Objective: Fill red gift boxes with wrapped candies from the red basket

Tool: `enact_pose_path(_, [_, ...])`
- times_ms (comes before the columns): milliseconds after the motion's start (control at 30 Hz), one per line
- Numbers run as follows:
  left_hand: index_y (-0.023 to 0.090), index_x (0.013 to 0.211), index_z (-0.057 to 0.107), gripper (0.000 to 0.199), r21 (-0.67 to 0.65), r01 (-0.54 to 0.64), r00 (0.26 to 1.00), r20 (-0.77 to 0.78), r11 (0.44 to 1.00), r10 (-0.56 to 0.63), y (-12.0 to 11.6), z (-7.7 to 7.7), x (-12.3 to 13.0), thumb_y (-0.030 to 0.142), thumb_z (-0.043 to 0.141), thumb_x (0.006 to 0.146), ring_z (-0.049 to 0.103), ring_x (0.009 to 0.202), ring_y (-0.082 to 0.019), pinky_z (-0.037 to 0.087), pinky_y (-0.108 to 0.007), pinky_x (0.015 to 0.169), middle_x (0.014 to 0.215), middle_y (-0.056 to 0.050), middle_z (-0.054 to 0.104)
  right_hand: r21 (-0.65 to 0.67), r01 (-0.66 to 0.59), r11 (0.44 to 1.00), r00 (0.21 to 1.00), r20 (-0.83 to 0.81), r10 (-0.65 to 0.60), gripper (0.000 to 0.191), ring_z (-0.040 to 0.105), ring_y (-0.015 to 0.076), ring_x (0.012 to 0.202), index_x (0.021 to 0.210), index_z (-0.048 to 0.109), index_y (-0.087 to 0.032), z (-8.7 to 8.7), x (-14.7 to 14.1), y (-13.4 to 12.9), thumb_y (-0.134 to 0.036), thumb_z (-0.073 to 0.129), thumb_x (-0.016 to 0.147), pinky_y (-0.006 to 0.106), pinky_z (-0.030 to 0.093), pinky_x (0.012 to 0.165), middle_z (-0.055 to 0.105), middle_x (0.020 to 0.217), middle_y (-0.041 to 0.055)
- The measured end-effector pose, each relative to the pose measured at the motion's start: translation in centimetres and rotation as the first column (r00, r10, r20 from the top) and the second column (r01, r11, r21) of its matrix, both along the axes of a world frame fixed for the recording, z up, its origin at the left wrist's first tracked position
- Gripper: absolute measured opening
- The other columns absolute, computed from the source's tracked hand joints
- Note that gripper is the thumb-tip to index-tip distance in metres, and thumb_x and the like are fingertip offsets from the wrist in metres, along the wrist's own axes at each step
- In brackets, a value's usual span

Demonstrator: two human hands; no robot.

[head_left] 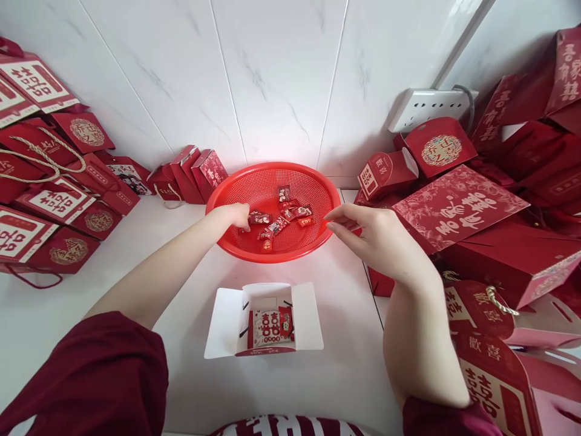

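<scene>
At twelve o'clock from the open box (271,350), the red basket (272,258) sits on your white tabletop (186,260), with small wrapped packets (278,226) scattered across its floor. Your left hand (235,214) reaches over the basket's nine o'clock rim, fingers curled down beside the leftmost packet; you have them partly closed, but I cannot tell whether they grip anything. Your right hand (379,233) is at the three o'clock rim, thumb and fingertips only slightly apart; whether they pinch the rim cannot be told. Below, at six o'clock from the basket, the box has its white flaps spread to nine and three, and inside lie a white packet with red characters (267,327) and a small red packet (285,321) at its three o'clock side. Red gift bags (61,200) pile up at nine o'clock from the basket, red gift boxes (458,206) at three, and a power strip (429,109) at two.
</scene>
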State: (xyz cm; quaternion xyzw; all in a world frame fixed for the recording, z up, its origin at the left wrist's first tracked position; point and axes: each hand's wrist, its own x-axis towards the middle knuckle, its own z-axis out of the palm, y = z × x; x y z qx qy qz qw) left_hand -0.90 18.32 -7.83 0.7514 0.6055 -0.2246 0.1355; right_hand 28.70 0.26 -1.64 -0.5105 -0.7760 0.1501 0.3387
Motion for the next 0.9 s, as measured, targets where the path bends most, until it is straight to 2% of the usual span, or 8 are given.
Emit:
enact_pose_path(233, [0.017,0.129,0.056,0.08,0.023,0.05,0.999,0.013,0.998,-0.05,0.7,-1.0,-0.8,0.041,0.082,0.058,0.066,0.103,-0.03,0.05,-0.028,0.079,0.122,-0.014,0.068,-0.045,-0.036,0.998,0.998,0.054,0.039,0.014,0.07,0.0202,0.079,0.099,0.069,-0.022,-0.1,-0.3,0.4,-0.026,0.056,0.096,0.032,0.052,0.073,0.075,0.093,0.0031])
enact_pose_path(367, [0.015,0.13,0.056,0.08,0.065,0.058,0.998,0.013,0.996,-0.059,0.1,-0.6,-0.5,0.039,0.083,0.059,0.064,0.107,-0.032,0.049,-0.031,0.086,0.121,-0.016,0.067,-0.015,-0.037,0.999,0.996,0.083,0.038,0.014,0.069,0.021,0.079,0.099,0.069,-0.021,-0.1,-0.4,0.2,-0.023,0.056,0.095,0.033,0.052,0.073,0.076,0.093,0.004])
enact_pose_path(467, [0.011,0.137,0.049,0.081,0.144,0.069,0.997,0.004,0.987,-0.071,-1.2,0.3,0.4,0.033,0.078,0.065,0.058,0.116,-0.039,0.047,-0.04,0.093,0.131,-0.023,0.058,-0.015,-0.041,0.999,0.996,0.083,0.042,0.015,0.069,0.0214,0.082,0.1,0.07,-0.021,-0.1,-0.4,0.1,-0.024,0.056,0.095,0.033,0.052,0.075,0.076,0.094,0.0039])
enact_pose_path(533, [0.016,0.139,0.048,0.075,0.183,0.111,0.993,0.024,0.977,-0.117,-2.3,1.0,1.2,0.031,0.073,0.07,0.055,0.12,-0.039,0.044,-0.043,0.097,0.136,-0.02,0.053,-0.022,-0.044,0.999,0.996,0.081,0.046,0.015,0.069,0.0213,0.083,0.101,0.07,-0.021,-0.2,-0.4,0.1,-0.023,0.057,0.095,0.033,0.052,0.076,0.075,0.095,0.0037])
enact_pose_path(600, [0.025,0.138,0.05,0.068,0.121,0.233,0.967,0.079,0.965,-0.244,-3.4,1.5,2.2,0.031,0.07,0.073,0.056,0.117,-0.033,0.043,-0.039,0.097,0.133,-0.013,0.056,-0.02,-0.048,0.999,0.995,0.085,0.05,0.015,0.069,0.0211,0.083,0.1,0.071,-0.02,-0.3,-0.5,0.1,-0.023,0.057,0.095,0.033,0.052,0.075,0.075,0.097,0.0038])
enact_pose_path(700, [0.031,0.137,0.052,0.07,-0.062,0.434,0.895,0.141,0.899,-0.423,-4.6,1.3,3.6,0.03,0.071,0.07,0.058,0.11,-0.03,0.046,-0.036,0.092,0.125,-0.009,0.06,-0.019,-0.053,0.998,0.993,0.103,0.054,0.015,0.069,0.0209,0.082,0.101,0.07,-0.02,-0.4,-0.5,0.2,-0.022,0.057,0.095,0.033,0.051,0.074,0.075,0.095,0.0038])
enact_pose_path(767, [0.029,0.134,0.056,0.069,-0.115,0.459,0.887,0.12,0.881,-0.447,-4.8,0.8,4.2,0.027,0.071,0.067,0.059,0.105,-0.032,0.047,-0.038,0.089,0.122,-0.012,0.062,-0.024,-0.054,0.998,0.992,0.115,0.056,0.015,0.068,0.0208,0.081,0.101,0.07,-0.02,-0.5,-0.6,0.4,-0.023,0.057,0.094,0.032,0.051,0.073,0.075,0.093,0.0036])
enact_pose_path(900, [0.022,0.108,0.071,0.045,-0.112,0.419,0.908,0.063,0.901,-0.415,-4.3,-0.1,4.5,0.023,0.07,0.064,0.062,0.097,-0.033,0.047,-0.04,0.085,0.111,-0.014,0.066,-0.039,-0.066,0.997,0.992,0.106,0.07,0.015,0.068,0.0209,0.081,0.101,0.07,-0.02,-0.6,-0.6,0.5,-0.022,0.056,0.095,0.033,0.051,0.074,0.075,0.094,0.0038])
